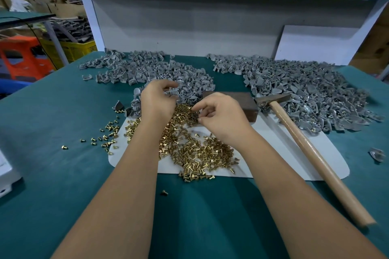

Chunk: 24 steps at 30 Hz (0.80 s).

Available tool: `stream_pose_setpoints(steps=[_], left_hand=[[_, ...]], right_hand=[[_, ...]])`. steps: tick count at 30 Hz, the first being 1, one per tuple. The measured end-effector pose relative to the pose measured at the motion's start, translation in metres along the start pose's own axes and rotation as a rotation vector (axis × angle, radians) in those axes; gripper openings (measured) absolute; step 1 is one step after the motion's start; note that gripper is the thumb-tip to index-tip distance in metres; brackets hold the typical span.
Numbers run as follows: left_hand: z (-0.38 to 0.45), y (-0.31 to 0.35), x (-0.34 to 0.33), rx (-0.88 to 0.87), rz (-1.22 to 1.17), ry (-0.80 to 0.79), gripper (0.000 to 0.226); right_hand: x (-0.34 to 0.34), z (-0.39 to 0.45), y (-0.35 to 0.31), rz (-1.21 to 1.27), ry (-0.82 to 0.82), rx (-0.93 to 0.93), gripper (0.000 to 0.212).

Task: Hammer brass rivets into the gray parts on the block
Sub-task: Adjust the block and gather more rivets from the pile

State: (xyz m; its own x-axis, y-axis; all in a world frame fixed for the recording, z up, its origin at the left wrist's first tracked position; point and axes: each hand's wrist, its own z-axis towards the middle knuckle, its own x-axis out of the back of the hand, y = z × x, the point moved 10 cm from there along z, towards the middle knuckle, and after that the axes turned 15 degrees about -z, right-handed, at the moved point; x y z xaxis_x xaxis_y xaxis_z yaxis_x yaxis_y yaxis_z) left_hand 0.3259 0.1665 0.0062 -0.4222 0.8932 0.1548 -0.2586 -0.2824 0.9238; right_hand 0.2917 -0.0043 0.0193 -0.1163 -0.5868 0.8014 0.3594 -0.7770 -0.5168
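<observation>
My left hand [157,99] reaches into the near edge of the left heap of gray parts [151,69], its curled fingers closing on one gray part. My right hand [221,111] hovers over the pile of brass rivets [189,149], fingers curled with index and thumb close together. Whether it holds a rivet is hidden. The dark brown block [244,99] lies just behind my right hand with nothing on the part of its top that shows. The hammer [271,99] rests with its head beside the block, and its wooden handle [315,160] runs toward the near right.
A second, larger heap of gray parts [305,90] fills the right back. The rivets lie on a white sheet [294,149] over the green table cover [63,174]; loose rivets [107,132] are scattered to the left. A white board [315,44] leans at the back.
</observation>
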Motion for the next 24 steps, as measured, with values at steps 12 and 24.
stream_pose_setpoints(steps=[12, 24], left_hand=[[-0.029, 0.036, -0.074, -0.001, -0.295, -0.348, 0.033], [-0.023, 0.040, -0.056, -0.149, -0.122, -0.174, 0.021]], right_hand=[[0.048, -0.002, 0.066, 0.358, 0.381, -0.233, 0.047], [0.058, -0.006, 0.068, 0.355, 0.456, -0.214, 0.047]])
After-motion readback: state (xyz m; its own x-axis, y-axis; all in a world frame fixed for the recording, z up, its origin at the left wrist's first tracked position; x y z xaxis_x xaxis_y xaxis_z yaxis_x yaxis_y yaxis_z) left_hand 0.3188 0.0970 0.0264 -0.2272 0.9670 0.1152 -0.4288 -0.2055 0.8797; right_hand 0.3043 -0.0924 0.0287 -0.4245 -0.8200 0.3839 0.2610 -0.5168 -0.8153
